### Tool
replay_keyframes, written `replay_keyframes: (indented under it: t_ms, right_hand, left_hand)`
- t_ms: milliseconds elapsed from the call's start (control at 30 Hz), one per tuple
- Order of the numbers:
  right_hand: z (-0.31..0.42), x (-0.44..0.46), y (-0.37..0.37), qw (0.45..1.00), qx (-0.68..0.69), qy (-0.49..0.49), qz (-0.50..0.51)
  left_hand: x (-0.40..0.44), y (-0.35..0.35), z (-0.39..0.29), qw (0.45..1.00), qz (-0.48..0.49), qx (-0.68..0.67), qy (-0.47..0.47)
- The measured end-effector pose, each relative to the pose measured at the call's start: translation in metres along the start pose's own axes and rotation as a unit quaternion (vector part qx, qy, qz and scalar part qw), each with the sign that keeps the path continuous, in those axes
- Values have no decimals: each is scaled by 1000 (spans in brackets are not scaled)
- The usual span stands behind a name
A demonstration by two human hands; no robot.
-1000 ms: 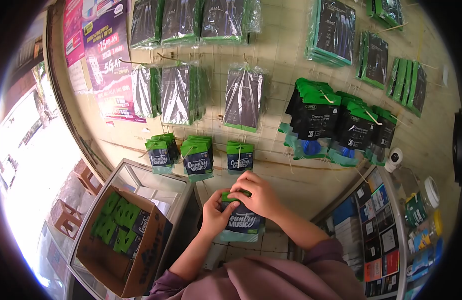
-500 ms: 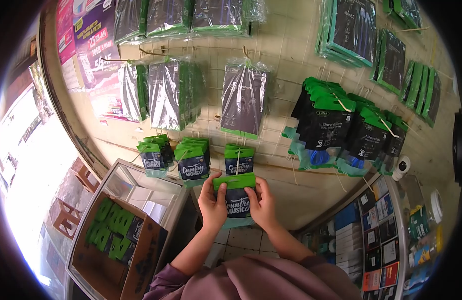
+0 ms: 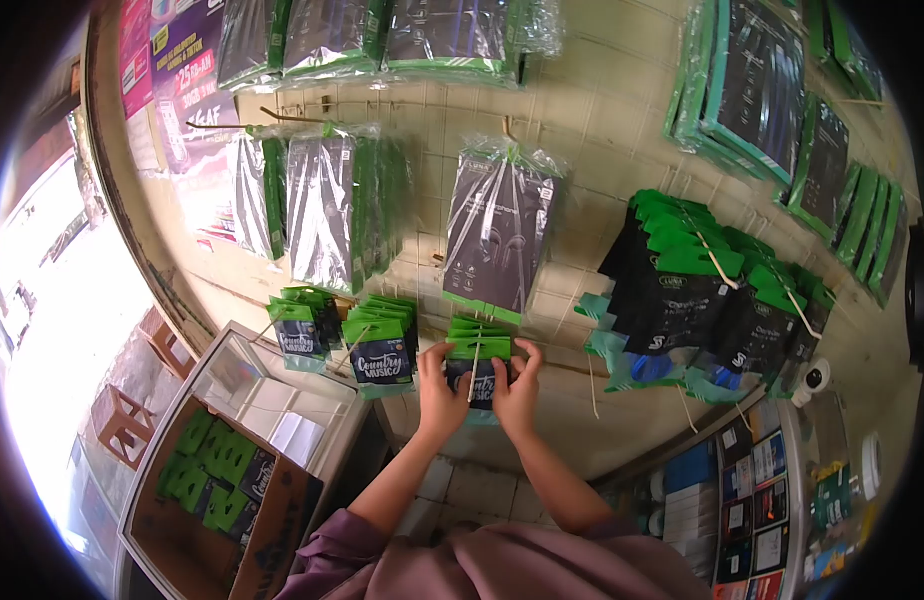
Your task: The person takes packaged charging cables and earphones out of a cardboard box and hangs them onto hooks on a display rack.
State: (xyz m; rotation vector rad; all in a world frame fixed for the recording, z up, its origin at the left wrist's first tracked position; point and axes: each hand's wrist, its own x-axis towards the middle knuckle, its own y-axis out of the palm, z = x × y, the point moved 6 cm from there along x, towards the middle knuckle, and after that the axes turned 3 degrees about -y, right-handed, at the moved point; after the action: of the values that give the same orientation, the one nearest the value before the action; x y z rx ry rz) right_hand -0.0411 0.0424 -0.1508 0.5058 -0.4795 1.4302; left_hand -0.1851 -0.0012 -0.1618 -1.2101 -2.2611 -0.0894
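Observation:
A small "Country Music" packet (image 3: 468, 372) with a green header hangs at the front of a stack on the middle peg. The peg (image 3: 474, 378) sticks out through its header toward me. My left hand (image 3: 441, 395) is closed at the packet's left edge, thumb in front. On the opposite edge, my right hand (image 3: 517, 395) grips with its thumb against the front face. The fingers behind the packet are partly hidden. More of the same packets (image 3: 380, 350) hang just to the left.
Boxed earphones (image 3: 500, 230) in clear wrap hang above my hands. Black charging-cable pouches (image 3: 672, 290) hang to the right, with bare pegs below them. An open cardboard box (image 3: 277, 520) of green-topped packets sits on a glass display case (image 3: 227, 350) at lower left.
Both hands have moved forward and slightly up to the wall with the packet. It was held in front of the stack; now the peg passes through its header.

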Motion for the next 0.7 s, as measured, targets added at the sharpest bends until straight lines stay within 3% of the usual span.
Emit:
replay_keyframes:
  t_ms: [33,100,167,200,267,433,500,700]
  right_hand:
    - [-7,7,2,1000,-13,-18,1]
    - [-21,10,2,999,-23,-31,9]
    - [-22,9,5,971,-190,-139,32]
    - [-19,3,8,972,-185,-138,42]
    - [-4,-22,1,943,-284,-165,-48]
    - [30,-112,20,975,-170,-143,2]
    - [58,-150,48,977,-124,-125,120]
    - [150,-211,130,938,28,-170,299]
  left_hand:
    - [4,4,-4,995,15,76,56]
    - [2,11,0,997,37,56,25]
    - [-2,13,-3,999,42,29,11]
    - [-5,6,-7,999,34,33,4]
    - [-22,-8,-15,996,71,53,-16]
    - [-85,-88,-48,988,121,85,-42]
    - [-112,-140,-71,988,101,100,-65]
    - [-182,-306,-141,971,58,188,-136]
